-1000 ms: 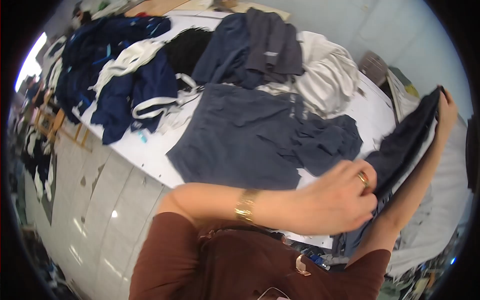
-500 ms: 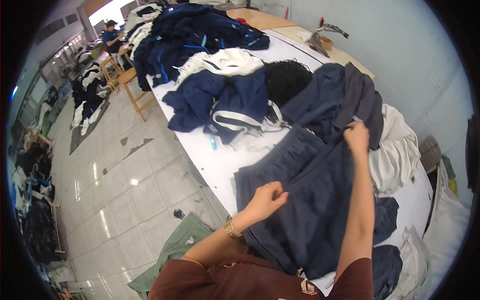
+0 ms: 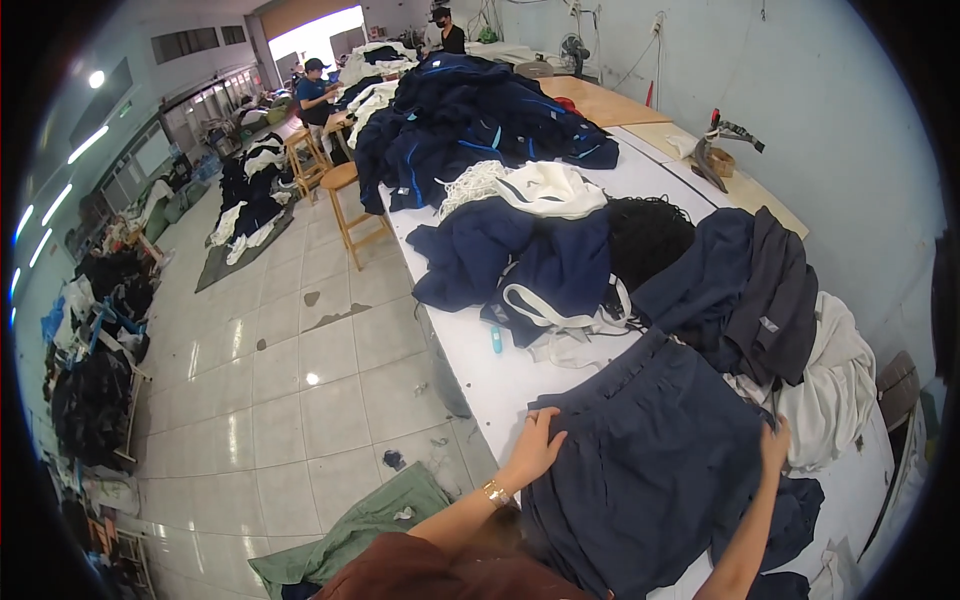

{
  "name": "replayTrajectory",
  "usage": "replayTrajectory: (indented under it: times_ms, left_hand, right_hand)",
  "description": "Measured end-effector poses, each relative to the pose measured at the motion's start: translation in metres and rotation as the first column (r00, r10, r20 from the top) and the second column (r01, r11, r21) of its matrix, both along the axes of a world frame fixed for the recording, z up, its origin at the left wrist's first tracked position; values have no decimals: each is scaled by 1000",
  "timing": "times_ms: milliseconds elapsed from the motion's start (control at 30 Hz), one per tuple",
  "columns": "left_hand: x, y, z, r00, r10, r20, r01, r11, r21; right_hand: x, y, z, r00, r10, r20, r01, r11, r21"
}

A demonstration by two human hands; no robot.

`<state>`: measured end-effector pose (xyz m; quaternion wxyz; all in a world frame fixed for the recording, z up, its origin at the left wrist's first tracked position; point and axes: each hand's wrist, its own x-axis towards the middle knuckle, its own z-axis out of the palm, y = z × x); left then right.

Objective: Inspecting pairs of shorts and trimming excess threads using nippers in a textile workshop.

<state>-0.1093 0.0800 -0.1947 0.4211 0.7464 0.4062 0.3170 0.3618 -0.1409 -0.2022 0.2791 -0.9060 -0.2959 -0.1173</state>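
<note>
Dark blue-grey pants (image 3: 645, 450) with a gathered elastic waist lie spread on the white table in front of me; I cannot tell the leg length. My left hand (image 3: 535, 447) grips their left edge just below the waistband, thumb and fingers on the cloth. My right hand (image 3: 774, 446) is closed on the opposite edge, its fingertips partly hidden. Beyond the waistband are a crumpled dark blue garment (image 3: 700, 255) and a dark grey one (image 3: 775, 300). A white cloth (image 3: 830, 395) lies beside my right hand.
Navy garments with white trim (image 3: 555, 255), black cords (image 3: 645, 238) and a big navy pile (image 3: 470, 120) cover the table (image 3: 460, 350) farther off. Wooden stools (image 3: 343, 190) stand left of it. A green cloth (image 3: 370, 520) lies on the tiled floor. Two people work in the distance.
My right hand has come down from the far garments to the pants' right edge. My left hand, lifted before, now holds their left edge. The pants lie flatter, and the view has tilted up.
</note>
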Motion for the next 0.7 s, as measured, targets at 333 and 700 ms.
replayTrajectory:
  times_ms: [333, 700]
  left_hand:
    - [3, 5, 28, 987, 22, -158, 35, 938, 345]
    - [137, -44, 92, 918, -395, 29, 378, 896, 233]
  right_hand:
    - [-107, -210, -23, 617, -739, -269, 661, 673, -333]
    - [-43, -255, 153, 937, 24, -348, 285, 523, 803]
